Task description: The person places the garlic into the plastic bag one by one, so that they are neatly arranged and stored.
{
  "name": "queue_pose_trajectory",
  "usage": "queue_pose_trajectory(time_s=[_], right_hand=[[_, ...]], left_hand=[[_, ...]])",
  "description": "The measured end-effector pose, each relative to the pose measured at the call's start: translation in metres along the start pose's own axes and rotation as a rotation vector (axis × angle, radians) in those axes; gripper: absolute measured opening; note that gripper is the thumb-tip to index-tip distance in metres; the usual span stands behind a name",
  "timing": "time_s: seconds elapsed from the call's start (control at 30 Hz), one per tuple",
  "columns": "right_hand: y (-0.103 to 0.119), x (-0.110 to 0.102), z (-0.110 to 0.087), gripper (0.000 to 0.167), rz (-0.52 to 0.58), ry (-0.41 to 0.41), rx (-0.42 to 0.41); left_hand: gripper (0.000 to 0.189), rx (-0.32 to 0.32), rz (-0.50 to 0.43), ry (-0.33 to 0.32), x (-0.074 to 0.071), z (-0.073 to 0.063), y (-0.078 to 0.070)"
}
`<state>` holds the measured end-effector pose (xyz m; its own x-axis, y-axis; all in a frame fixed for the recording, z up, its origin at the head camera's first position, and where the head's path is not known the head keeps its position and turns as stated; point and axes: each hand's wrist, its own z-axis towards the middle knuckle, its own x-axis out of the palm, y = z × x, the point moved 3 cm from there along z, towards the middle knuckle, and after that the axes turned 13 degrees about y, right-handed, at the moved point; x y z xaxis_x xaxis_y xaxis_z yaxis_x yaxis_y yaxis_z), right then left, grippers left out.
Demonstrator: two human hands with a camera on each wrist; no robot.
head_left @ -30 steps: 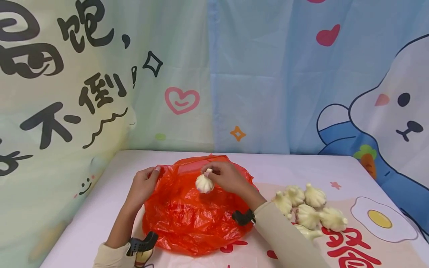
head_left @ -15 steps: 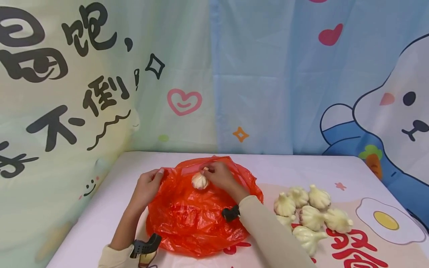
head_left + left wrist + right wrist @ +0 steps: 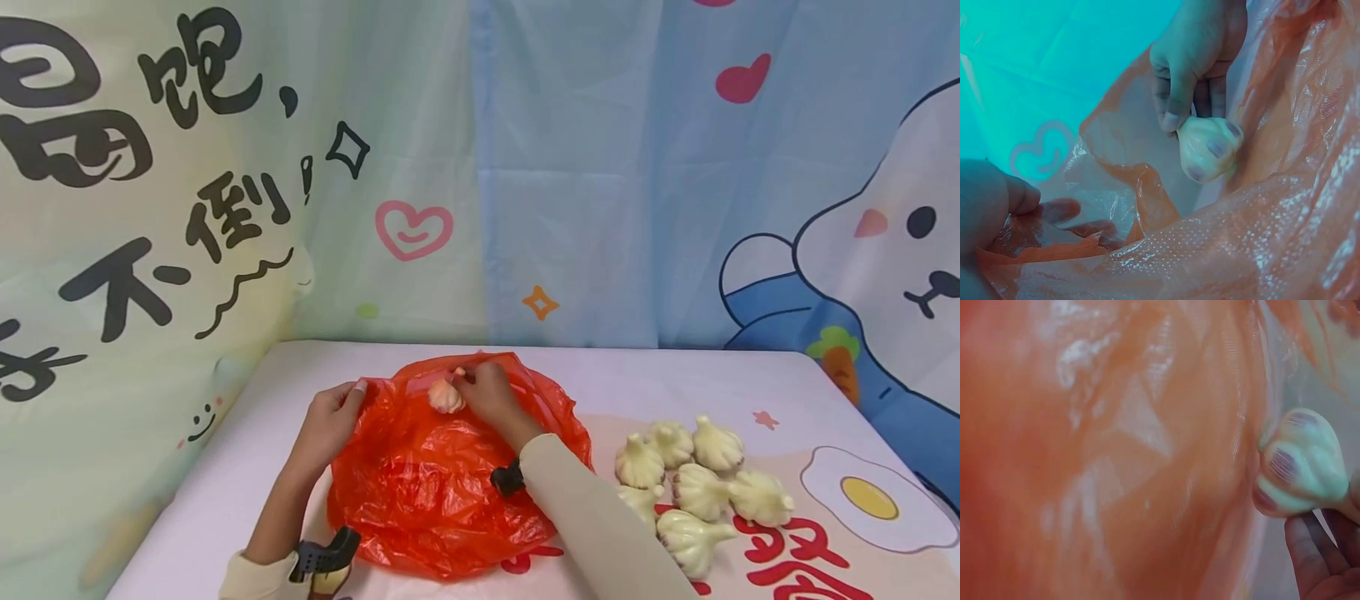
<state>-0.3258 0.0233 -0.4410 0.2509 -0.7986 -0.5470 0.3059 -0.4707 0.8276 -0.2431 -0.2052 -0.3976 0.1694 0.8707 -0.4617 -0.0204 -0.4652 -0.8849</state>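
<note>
A red plastic bag [image 3: 442, 483] lies spread on the table, its mouth towards the back. My left hand [image 3: 330, 421] pinches the bag's left edge between thumb and fingers. At the bag's mouth my right hand [image 3: 491, 396] holds a garlic bulb [image 3: 446, 396] by its stem. In the left wrist view the garlic bulb [image 3: 1209, 149] hangs below the right thumb and fingers, within the bag's opening. The right wrist view shows the bulb [image 3: 1304, 465] with purple-marked cloves beside the bag's film [image 3: 1147, 487].
Several more garlic bulbs [image 3: 701, 492] lie in a group on the table to the right of the bag. A printed cloth [image 3: 877, 500] with a fried egg and red characters covers that side. A patterned curtain [image 3: 570, 167] hangs behind the table.
My right hand has carried the garlic bulb slightly left and down into the bag's mouth. The left hand keeps its pinch on the bag. The head view has shifted a little.
</note>
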Motion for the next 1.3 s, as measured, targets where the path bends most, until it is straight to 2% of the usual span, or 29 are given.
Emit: queue_pose_trajectory(time_s=[0.07, 0.13, 0.3, 0.4, 0.47, 0.6, 0.77, 0.97, 1.03, 1.23, 1.3], right_hand=[[0.0, 0.001, 0.0, 0.012, -0.009, -0.013, -0.015], [0.001, 0.003, -0.001, 0.01, -0.005, 0.001, 0.011], [0.002, 0.009, -0.004, 0.011, 0.025, 0.139, 0.052], [0.002, 0.014, -0.004, 0.019, 0.058, 0.173, 0.085], [0.002, 0.016, -0.004, 0.027, 0.077, 0.145, 0.129], [0.001, 0.018, -0.004, 0.026, 0.088, 0.08, 0.203], [0.001, 0.019, -0.004, 0.021, 0.096, 0.066, 0.206], [0.003, 0.018, -0.008, 0.04, 0.12, 0.063, 0.24], [0.007, 0.017, -0.008, 0.045, 0.094, 0.051, 0.248], [0.021, 0.007, -0.012, 0.043, -0.042, 0.05, 0.247], [0.027, 0.001, -0.015, 0.05, -0.087, 0.054, 0.254]], left_hand=[[0.046, 0.0, 0.008, -0.001, 0.0, 0.0, 0.0], [0.045, -0.002, 0.013, 0.002, 0.001, 0.0, 0.0], [0.044, 0.003, 0.017, 0.011, 0.002, -0.001, -0.001], [0.044, 0.007, 0.021, 0.004, 0.001, -0.002, 0.0], [0.043, 0.01, 0.023, -0.001, 0.002, -0.001, 0.0], [0.042, 0.011, 0.026, -0.001, 0.003, 0.001, 0.0], [0.041, 0.011, 0.037, -0.009, 0.002, 0.001, 0.0], [0.042, 0.024, 0.039, -0.01, 0.001, 0.0, 0.0], [0.042, 0.021, 0.035, -0.01, 0.0, 0.0, 0.0], [0.042, 0.021, 0.034, -0.008, -0.001, 0.0, 0.0], [0.043, 0.024, 0.038, -0.01, -0.002, 0.001, 0.0]])
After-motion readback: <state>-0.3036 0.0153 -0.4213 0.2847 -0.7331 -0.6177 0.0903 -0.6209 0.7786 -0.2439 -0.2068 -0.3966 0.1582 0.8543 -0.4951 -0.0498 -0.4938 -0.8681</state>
